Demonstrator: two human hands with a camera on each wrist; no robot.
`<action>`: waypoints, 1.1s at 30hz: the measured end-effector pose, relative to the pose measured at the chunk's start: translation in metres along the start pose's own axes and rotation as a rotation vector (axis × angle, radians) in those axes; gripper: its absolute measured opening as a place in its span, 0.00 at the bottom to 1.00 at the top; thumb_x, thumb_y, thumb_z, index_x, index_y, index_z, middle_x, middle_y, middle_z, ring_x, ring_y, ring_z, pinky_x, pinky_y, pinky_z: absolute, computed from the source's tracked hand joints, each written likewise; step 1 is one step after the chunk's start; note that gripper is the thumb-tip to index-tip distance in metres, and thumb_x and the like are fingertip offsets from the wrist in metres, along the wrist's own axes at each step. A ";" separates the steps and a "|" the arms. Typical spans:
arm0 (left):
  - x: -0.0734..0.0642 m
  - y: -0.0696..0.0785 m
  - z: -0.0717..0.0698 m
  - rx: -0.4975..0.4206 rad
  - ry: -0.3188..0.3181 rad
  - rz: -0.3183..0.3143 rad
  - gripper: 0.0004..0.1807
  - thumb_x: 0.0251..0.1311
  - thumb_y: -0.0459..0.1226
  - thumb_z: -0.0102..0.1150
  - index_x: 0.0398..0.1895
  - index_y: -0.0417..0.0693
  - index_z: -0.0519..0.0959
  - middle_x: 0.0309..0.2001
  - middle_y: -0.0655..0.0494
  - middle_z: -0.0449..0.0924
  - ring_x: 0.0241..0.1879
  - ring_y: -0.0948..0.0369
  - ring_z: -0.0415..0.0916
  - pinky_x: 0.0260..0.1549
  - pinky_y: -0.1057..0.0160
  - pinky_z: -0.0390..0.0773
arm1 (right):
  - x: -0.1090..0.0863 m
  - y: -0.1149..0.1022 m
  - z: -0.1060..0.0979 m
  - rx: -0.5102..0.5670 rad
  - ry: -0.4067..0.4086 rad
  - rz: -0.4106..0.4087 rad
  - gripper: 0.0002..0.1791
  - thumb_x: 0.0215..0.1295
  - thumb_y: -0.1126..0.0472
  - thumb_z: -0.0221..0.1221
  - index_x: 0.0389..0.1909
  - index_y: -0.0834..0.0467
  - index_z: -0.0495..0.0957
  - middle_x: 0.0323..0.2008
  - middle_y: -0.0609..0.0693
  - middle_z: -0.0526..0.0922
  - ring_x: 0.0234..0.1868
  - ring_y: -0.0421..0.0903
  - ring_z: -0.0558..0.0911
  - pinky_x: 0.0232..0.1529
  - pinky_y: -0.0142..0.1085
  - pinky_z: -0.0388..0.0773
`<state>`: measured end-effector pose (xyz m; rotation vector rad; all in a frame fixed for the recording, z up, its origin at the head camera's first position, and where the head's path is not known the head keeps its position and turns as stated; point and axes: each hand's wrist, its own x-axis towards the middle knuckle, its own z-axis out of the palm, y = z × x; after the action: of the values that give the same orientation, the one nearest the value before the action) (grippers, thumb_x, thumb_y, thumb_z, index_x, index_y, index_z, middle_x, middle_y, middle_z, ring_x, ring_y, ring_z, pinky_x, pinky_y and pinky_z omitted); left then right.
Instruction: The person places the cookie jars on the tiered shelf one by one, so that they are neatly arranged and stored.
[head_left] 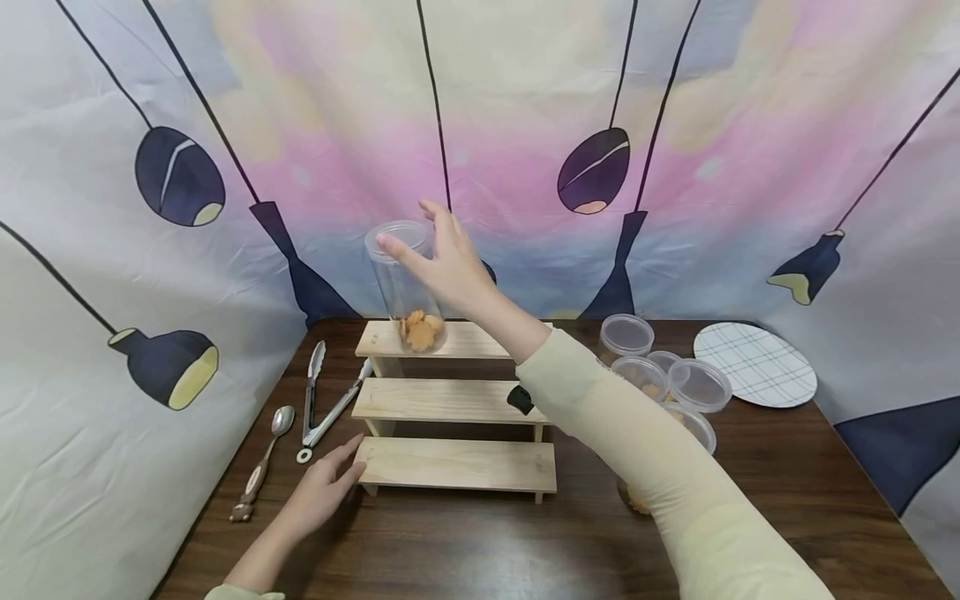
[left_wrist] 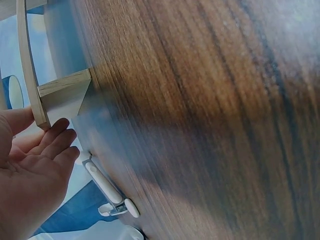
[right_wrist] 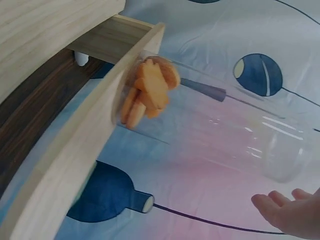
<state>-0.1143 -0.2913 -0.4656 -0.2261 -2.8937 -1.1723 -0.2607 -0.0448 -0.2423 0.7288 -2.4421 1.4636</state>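
Note:
A tall clear jar (head_left: 408,287) with orange-brown cookies (right_wrist: 152,92) at its bottom stands upright on the top step of a three-step wooden rack (head_left: 453,396). My right hand (head_left: 453,258) is beside the jar's upper end, thumb and fingers spread; in the right wrist view its fingertips (right_wrist: 272,207) are apart from the jar. At the left end of the lowest step, my left hand (head_left: 322,492) holds the board's corner. In the left wrist view, that hand (left_wrist: 37,165) has its thumb on one side of the board (left_wrist: 29,75) and its fingers on the other.
Tongs (head_left: 326,408) and a spoon (head_left: 262,467) with a decorated handle lie left of the rack. Several clear lidded jars (head_left: 697,383), some with cookies, stand on the right, partly behind my right sleeve. A round checked plate (head_left: 757,367) lies at the back right. Printed cloth (head_left: 510,100) hangs behind.

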 end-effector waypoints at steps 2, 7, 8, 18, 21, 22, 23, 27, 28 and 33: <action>0.000 0.000 0.000 0.001 0.001 0.003 0.27 0.72 0.39 0.50 0.67 0.28 0.63 0.64 0.32 0.64 0.64 0.32 0.54 0.60 0.35 0.56 | -0.002 -0.002 -0.004 0.013 -0.003 -0.004 0.49 0.60 0.28 0.52 0.75 0.48 0.49 0.70 0.45 0.58 0.69 0.40 0.58 0.64 0.49 0.61; -0.001 0.000 -0.001 0.006 0.001 -0.003 0.28 0.72 0.39 0.50 0.67 0.28 0.63 0.64 0.31 0.64 0.64 0.33 0.55 0.60 0.35 0.56 | -0.008 -0.004 -0.016 0.039 0.003 -0.040 0.46 0.62 0.31 0.53 0.74 0.50 0.52 0.69 0.46 0.59 0.68 0.38 0.58 0.63 0.44 0.63; -0.001 0.000 -0.001 0.008 0.002 -0.005 0.28 0.72 0.39 0.50 0.67 0.29 0.63 0.64 0.31 0.64 0.64 0.33 0.55 0.60 0.35 0.56 | -0.008 -0.004 -0.019 0.037 0.004 -0.047 0.45 0.63 0.32 0.53 0.74 0.50 0.52 0.69 0.46 0.59 0.68 0.38 0.58 0.63 0.43 0.63; -0.001 0.000 0.002 -0.005 -0.011 -0.020 0.28 0.72 0.40 0.50 0.67 0.29 0.63 0.65 0.31 0.63 0.65 0.34 0.54 0.60 0.36 0.55 | -0.028 -0.008 -0.050 -0.081 -0.060 -0.143 0.42 0.67 0.34 0.49 0.75 0.49 0.50 0.70 0.46 0.59 0.68 0.36 0.56 0.65 0.41 0.59; -0.001 0.000 0.003 -0.009 -0.007 -0.018 0.28 0.72 0.39 0.50 0.67 0.29 0.63 0.65 0.32 0.63 0.65 0.33 0.54 0.60 0.35 0.55 | -0.039 -0.014 -0.064 -0.063 -0.060 -0.184 0.40 0.69 0.35 0.47 0.75 0.49 0.50 0.69 0.45 0.60 0.68 0.35 0.57 0.65 0.40 0.59; -0.001 0.001 0.003 -0.009 -0.005 -0.016 0.28 0.72 0.39 0.50 0.67 0.29 0.63 0.65 0.32 0.63 0.65 0.33 0.54 0.60 0.35 0.55 | -0.044 -0.016 -0.069 -0.052 -0.058 -0.194 0.39 0.69 0.35 0.46 0.75 0.48 0.50 0.69 0.44 0.60 0.68 0.35 0.57 0.65 0.39 0.60; -0.001 0.001 0.002 -0.010 -0.003 -0.014 0.28 0.72 0.39 0.50 0.67 0.29 0.63 0.65 0.31 0.63 0.65 0.33 0.54 0.60 0.35 0.55 | -0.048 -0.018 -0.075 -0.040 -0.059 -0.203 0.38 0.70 0.36 0.46 0.75 0.47 0.50 0.69 0.43 0.60 0.67 0.34 0.58 0.65 0.38 0.59; 0.000 0.001 0.002 -0.001 -0.003 -0.015 0.28 0.72 0.39 0.50 0.67 0.29 0.63 0.65 0.31 0.63 0.65 0.33 0.54 0.60 0.35 0.56 | -0.067 -0.023 -0.096 -0.019 -0.068 -0.237 0.36 0.71 0.36 0.44 0.75 0.45 0.49 0.69 0.42 0.60 0.66 0.34 0.60 0.65 0.34 0.57; 0.000 0.002 0.002 0.001 -0.004 -0.017 0.28 0.72 0.39 0.50 0.67 0.29 0.63 0.65 0.31 0.63 0.65 0.33 0.55 0.60 0.35 0.56 | -0.072 -0.024 -0.101 -0.014 -0.074 -0.245 0.36 0.71 0.36 0.44 0.75 0.45 0.49 0.69 0.42 0.60 0.66 0.34 0.60 0.65 0.33 0.57; 0.000 0.003 0.002 0.004 -0.006 -0.017 0.28 0.72 0.39 0.50 0.67 0.28 0.63 0.64 0.29 0.63 0.64 0.35 0.57 0.59 0.36 0.58 | -0.100 -0.026 -0.123 -0.009 -0.091 -0.266 0.34 0.71 0.35 0.42 0.74 0.40 0.49 0.68 0.37 0.61 0.66 0.34 0.61 0.65 0.35 0.59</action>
<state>-0.1144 -0.2884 -0.4648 -0.2062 -2.9086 -1.1702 -0.1716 0.0831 -0.2033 1.0922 -2.3035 1.3440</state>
